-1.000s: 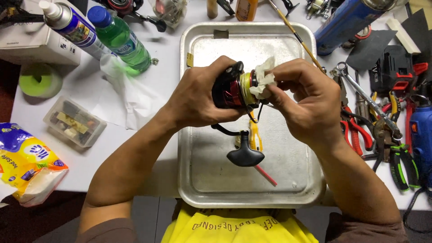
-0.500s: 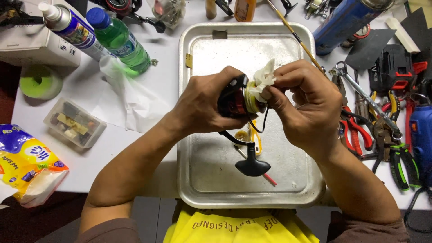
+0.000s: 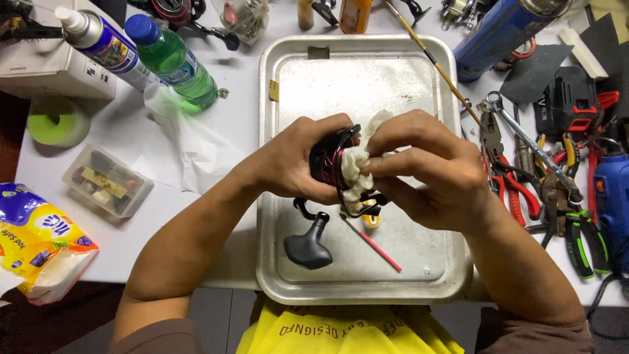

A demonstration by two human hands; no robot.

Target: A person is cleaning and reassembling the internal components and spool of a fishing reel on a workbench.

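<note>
You are mid-wipe: your left hand (image 3: 295, 160) grips the black and red fishing reel (image 3: 327, 167) above the dented metal tray (image 3: 367, 275), and your right hand (image 3: 426, 167) pinches a crumpled white tissue wad (image 3: 354, 172) against its spool. Next, probably turn the reel to an unwiped face. A yellow wipes packet (image 3: 39, 242) lies far left; a green bottle (image 3: 173, 62) and a labelled spray can (image 3: 105, 42) lie upper left.
</note>
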